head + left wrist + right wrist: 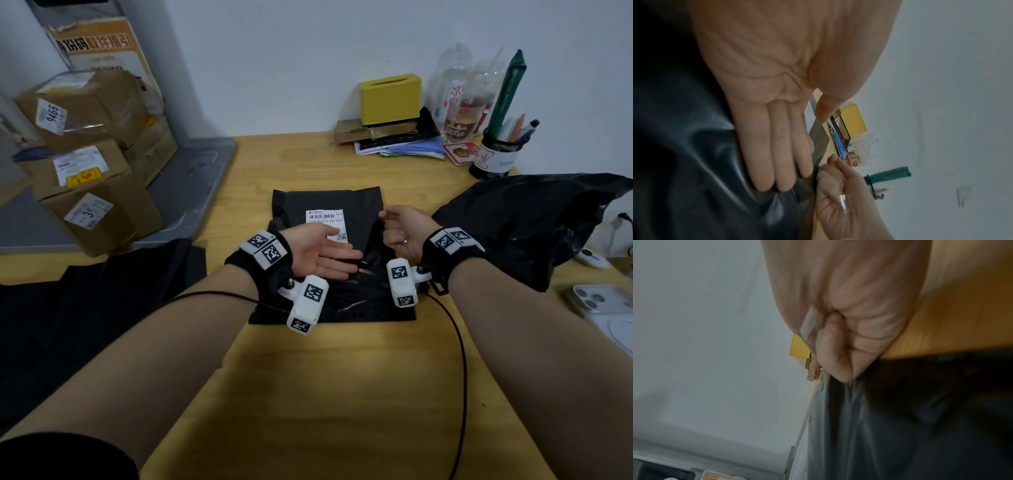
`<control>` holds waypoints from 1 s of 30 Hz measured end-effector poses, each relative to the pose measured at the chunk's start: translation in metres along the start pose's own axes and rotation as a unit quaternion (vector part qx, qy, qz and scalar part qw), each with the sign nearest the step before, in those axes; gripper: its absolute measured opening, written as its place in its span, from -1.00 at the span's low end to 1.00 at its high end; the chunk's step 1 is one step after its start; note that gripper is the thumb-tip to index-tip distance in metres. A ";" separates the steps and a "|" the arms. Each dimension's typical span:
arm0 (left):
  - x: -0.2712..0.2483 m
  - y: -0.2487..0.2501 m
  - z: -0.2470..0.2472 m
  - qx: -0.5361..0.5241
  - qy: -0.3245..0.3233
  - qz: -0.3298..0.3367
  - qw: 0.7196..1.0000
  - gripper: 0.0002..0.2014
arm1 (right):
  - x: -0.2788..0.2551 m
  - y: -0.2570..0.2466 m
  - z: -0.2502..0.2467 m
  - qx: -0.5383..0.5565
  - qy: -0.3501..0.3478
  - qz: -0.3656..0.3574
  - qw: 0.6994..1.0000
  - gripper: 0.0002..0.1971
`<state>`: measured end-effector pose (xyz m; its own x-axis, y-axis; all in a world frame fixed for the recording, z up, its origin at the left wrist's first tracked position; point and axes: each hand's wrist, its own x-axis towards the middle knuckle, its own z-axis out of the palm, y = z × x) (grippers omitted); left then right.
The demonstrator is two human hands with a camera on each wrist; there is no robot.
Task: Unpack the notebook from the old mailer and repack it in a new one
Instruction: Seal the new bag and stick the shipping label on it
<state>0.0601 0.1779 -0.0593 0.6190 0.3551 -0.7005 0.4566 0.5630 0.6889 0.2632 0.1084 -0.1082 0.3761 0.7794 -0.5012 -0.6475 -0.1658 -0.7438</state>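
At the bottom of the head view I see both my forearms reaching up over the wooden desk [342, 394], each wrist strapped with a marker-covered camera mount. Just above them, at the centre of the frame, the old mailer [342, 205], a black plastic bag with a white shipping label [325, 221], lies flat on the desk. My left hand [322, 255] is over its middle, palm turned up and inward, fingers straight and together; in the left wrist view the fingertips [764, 178] lie against the crinkled black film. My right hand [404, 233] sits just to the right of it, fingers curled in; the right wrist view shows a closed fist with the black plastic gathered right below it, so I read it as pinching the mailer's right edge. The two hands are near each other but not touching. The notebook is not visible; I cannot tell whether it is inside the bag.

At the right edge, a phone [603, 311] lies face down, and above it a heap of loose black plastic bag [531, 222]. Lower left holds dark fabric [85, 308]. Further up, in the upper left, cardboard parcels [92, 164] are stacked. Against the wall at upper right stand a yellow box [390, 99] on some papers, a clear bottle [459, 102] and a pen cup [496, 157]
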 end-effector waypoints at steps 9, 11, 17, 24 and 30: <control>-0.004 0.030 -0.008 -0.071 -0.048 0.063 0.994 -0.47 | -0.006 0.002 0.004 -0.014 0.014 -0.002 1.000 -0.68; 0.006 0.042 -0.013 -0.165 -0.014 0.127 0.978 -0.49 | -0.006 0.002 0.004 -0.016 0.014 -0.001 1.000 -0.67; 0.040 0.051 -0.022 -0.234 0.041 0.139 0.961 -0.39 | -0.006 0.000 0.004 -0.022 0.004 0.007 1.000 -0.67; 0.040 0.048 -0.018 -0.175 0.070 0.102 0.977 -0.42 | -0.001 -0.003 0.005 -0.048 0.009 0.024 0.999 -0.64; 0.023 0.034 -0.013 -0.115 0.064 0.072 0.989 -0.48 | -0.001 -0.002 0.007 -0.066 0.023 0.020 0.997 -0.64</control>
<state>0.0816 0.2152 -0.0550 0.5752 0.5272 -0.6254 0.2027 0.6489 0.7334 0.2595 0.1126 -0.1033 0.3844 0.7424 -0.5487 -0.5702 -0.2765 -0.7736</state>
